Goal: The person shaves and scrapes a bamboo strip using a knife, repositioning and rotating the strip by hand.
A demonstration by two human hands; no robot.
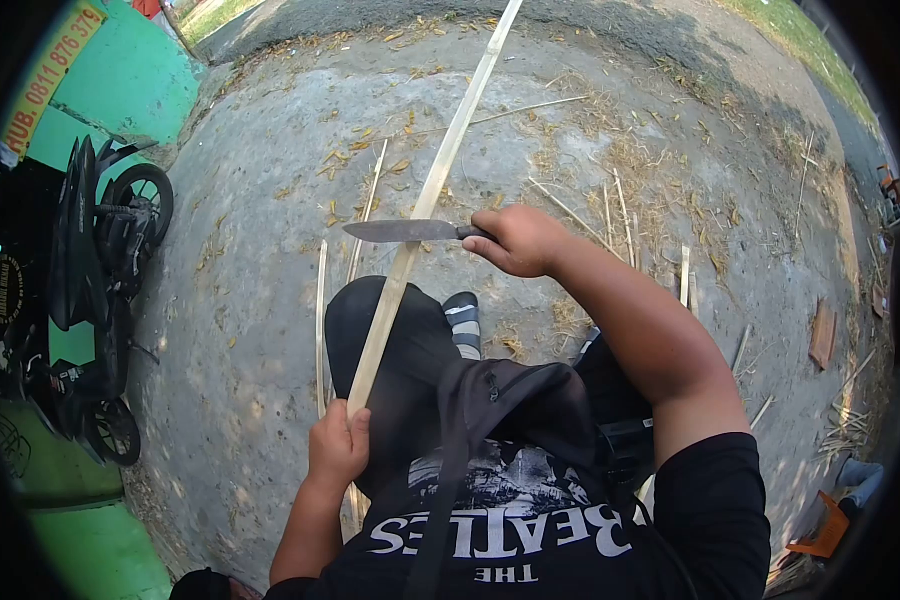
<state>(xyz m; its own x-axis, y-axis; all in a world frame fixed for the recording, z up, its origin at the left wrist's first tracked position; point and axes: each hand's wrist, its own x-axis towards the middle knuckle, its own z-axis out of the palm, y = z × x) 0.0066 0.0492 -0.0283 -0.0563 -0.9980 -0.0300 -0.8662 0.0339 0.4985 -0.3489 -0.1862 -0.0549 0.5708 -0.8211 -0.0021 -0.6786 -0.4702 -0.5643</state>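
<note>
A long pale strip, which looks like split bamboo, slants from my lap up past the top of the head view. My left hand is closed around its near end, beside my knee. In my right hand is the dark handle of a knife. Its broad blade points left and lies across the strip, just above my knee. Whether the edge is cutting into the strip cannot be made out.
Several thin strips lie on the grey concrete ground around me, with shavings and dry leaves. A motorcycle stands at left by a green wall. A brick-coloured piece lies at right.
</note>
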